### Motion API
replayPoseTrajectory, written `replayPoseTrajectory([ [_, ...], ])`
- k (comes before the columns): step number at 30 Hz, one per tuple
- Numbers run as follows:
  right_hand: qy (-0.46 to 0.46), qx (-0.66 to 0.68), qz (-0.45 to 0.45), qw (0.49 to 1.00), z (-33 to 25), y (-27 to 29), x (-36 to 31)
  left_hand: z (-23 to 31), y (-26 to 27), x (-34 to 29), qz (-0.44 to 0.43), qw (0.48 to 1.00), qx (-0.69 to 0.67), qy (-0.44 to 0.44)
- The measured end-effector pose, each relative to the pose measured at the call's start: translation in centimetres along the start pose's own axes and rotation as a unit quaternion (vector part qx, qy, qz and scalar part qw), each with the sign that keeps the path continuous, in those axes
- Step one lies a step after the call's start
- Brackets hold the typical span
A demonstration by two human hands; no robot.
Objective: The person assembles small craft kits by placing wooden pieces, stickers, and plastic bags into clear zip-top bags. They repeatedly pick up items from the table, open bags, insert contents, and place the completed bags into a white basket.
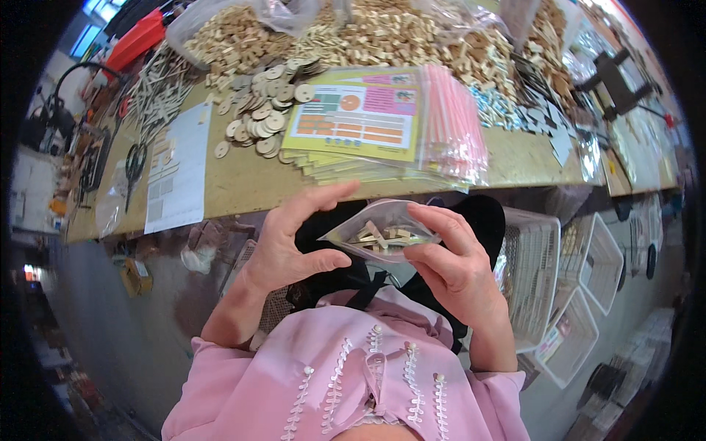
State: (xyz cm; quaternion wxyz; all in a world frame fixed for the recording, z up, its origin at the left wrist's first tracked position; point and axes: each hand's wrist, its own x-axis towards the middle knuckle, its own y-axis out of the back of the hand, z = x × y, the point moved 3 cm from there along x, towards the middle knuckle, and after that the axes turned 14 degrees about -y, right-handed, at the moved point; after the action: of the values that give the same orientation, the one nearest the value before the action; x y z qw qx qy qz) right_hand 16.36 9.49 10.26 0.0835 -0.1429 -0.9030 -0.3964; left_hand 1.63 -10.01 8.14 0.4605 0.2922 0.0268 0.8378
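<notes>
Above my lap, just in front of the table edge, a clear plastic zip bag (362,220) gapes upward. Several small wooden pieces (382,239) lie inside it. My right hand (460,268) pinches the bag's right side between thumb and fingers. At the bag's left corner, my left hand (290,242) has thumb and fingers spread apart and holds nothing. A stack of flat bags (353,121) with yellow printed cards and pink edges sits on the table beyond my hands. Round wooden discs (261,110) are heaped to the left of that stack.
Piles of small wooden blocks (390,37) line the table's far side. Metal rods (158,92), black scissors (134,165) and a printed sheet (179,176) lie at the left. Dark flat pieces (548,121) are at the right. White plastic baskets (529,275) stand below on the right.
</notes>
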Motion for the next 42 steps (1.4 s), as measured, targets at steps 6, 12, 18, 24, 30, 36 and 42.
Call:
replayPoseTrajectory([
  [6, -0.018, 0.052, 0.078, 0.995, 2.6, 1.4, -2.2, -0.6, -4.4, 0.5, -0.019, 0.977, 0.2, -0.079],
  [12, -0.11, 0.25, 0.066, 0.96, 4.5, 1.8, -4.5, -0.1, -4.2, 0.5, -0.026, 0.984, 0.147, -0.094],
  [18, -0.202, 0.381, 0.159, 0.888, 5.1, 2.0, -6.9, -0.5, -4.9, 1.2, -0.047, 0.989, 0.098, -0.096],
  [24, -0.192, 0.365, 0.161, 0.897, 4.4, 1.9, -7.7, -0.9, -4.0, 1.1, -0.067, 0.99, 0.095, -0.074],
  [30, -0.116, 0.132, 0.277, 0.945, 2.4, -0.3, -7.5, 0.9, -5.8, 2.5, -0.133, 0.977, 0.155, -0.062],
  [36, -0.056, -0.065, 0.327, 0.941, -0.5, -2.4, -8.1, 1.1, -9.6, 1.9, -0.1, 0.99, 0.064, -0.076],
  [42, -0.08, -0.043, 0.336, 0.938, -1.8, -2.1, -10.1, 3.4, -10.9, 2.1, -0.147, 0.967, 0.068, -0.195],
])
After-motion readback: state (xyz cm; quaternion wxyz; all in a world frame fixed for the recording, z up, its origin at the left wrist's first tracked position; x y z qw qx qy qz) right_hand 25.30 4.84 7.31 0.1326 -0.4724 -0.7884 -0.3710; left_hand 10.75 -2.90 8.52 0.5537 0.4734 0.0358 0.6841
